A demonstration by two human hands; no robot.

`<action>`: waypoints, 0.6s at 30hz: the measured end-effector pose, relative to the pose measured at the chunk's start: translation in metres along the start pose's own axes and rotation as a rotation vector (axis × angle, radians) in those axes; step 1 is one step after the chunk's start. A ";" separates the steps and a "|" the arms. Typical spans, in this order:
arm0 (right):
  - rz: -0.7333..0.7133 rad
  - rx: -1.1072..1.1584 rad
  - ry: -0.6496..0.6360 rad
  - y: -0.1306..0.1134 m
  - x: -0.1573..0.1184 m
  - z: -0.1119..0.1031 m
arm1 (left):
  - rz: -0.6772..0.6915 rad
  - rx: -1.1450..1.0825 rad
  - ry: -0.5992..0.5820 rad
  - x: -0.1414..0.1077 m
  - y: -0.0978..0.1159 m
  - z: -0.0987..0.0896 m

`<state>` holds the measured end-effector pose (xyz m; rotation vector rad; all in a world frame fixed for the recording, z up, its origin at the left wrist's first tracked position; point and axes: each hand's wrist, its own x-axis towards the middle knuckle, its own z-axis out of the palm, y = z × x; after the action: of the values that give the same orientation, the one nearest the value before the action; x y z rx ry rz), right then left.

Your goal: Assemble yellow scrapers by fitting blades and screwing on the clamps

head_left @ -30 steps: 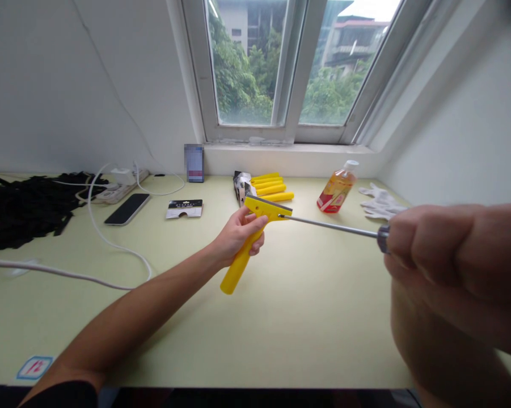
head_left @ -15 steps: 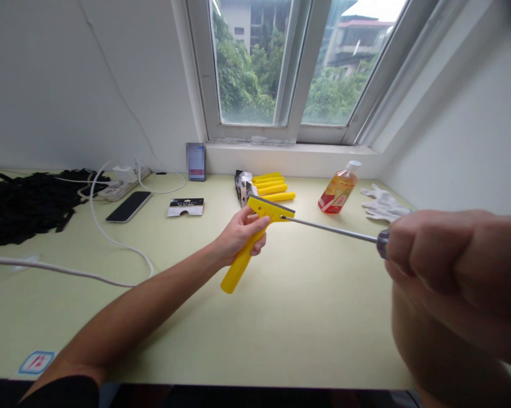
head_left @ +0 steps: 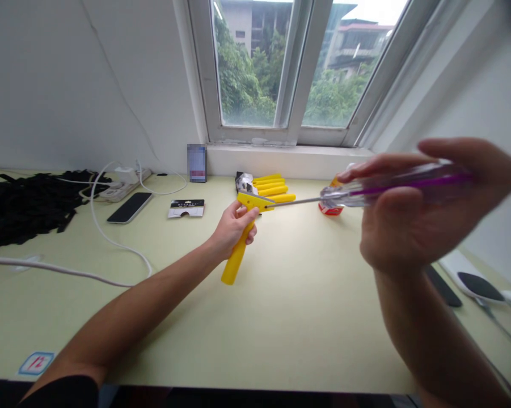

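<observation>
My left hand [head_left: 236,226] is closed around a yellow scraper [head_left: 235,263] just below its wide head, holding it above the table with the handle slanting down. A dark blade edge runs along the top of the head. In my right hand [head_left: 408,221] is a screwdriver [head_left: 374,191] with a clear and purple handle, gripped between thumb and fingers. Its long metal shaft points left, and the tip meets the right end of the scraper head at a screw. Behind the scraper lie several more yellow scrapers [head_left: 274,184] with their heads in packaging.
A drink bottle [head_left: 330,209] stands at the back, mostly hidden by my right hand. On the left are a phone [head_left: 130,207], a cardboard card [head_left: 186,208], a power strip [head_left: 119,190] with cables and a pile of black strips [head_left: 29,204]. A screen [head_left: 197,163] leans on the wall.
My right hand has gone from a tight fist to a looser finger grip, further left and higher, baring the screwdriver handle. The scraper in my left hand has shifted slightly left.
</observation>
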<state>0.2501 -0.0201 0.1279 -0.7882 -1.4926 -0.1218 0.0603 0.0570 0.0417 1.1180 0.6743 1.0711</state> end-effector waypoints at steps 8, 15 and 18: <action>-0.132 0.195 0.236 0.042 0.022 0.001 | 0.054 -0.072 0.060 0.011 0.011 -0.013; -0.228 0.167 0.348 0.047 0.031 -0.001 | 0.075 -0.081 0.082 0.010 0.013 -0.013; -0.189 0.149 0.323 0.045 0.028 0.001 | 0.074 -0.086 0.076 0.009 0.013 -0.012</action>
<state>0.2769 0.0252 0.1356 -0.4801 -1.2500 -0.2638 0.0491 0.0706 0.0511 1.0391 0.6445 1.1999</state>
